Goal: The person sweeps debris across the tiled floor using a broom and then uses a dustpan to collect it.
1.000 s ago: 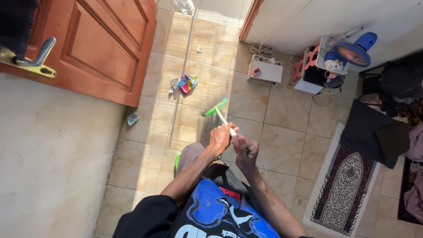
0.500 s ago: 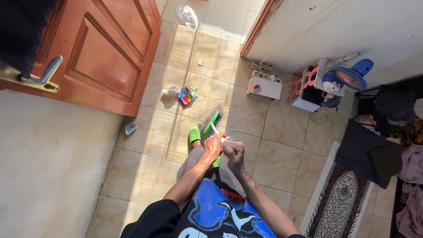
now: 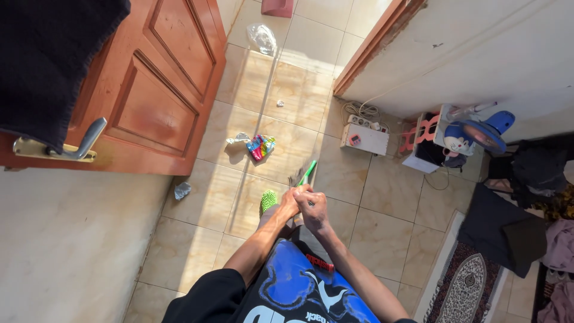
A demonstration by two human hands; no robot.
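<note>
Both of my hands grip the white handle of a broom whose green head (image 3: 307, 173) rests on the beige tiled floor just beyond them. My left hand (image 3: 291, 200) sits higher toward the head, and my right hand (image 3: 313, 209) is right beside it. A colourful wrapper (image 3: 261, 146) and a crumpled white scrap (image 3: 238, 139) lie on the tiles ahead of the broom head. My foot in a green slipper (image 3: 268, 200) shows below my left hand.
An open brown wooden door (image 3: 155, 90) with a metal lever handle (image 3: 81, 146) stands at the left. A clear plastic bag (image 3: 263, 37) lies near the doorway. A white box with a power strip (image 3: 363, 137), a small blue fan (image 3: 481, 133) and a patterned rug (image 3: 463, 287) occupy the right.
The broom head has drawn in from farther out on the tiles to just in front of my hands. My view has shifted forward toward the doorway, and my slippered foot has stepped ahead.
</note>
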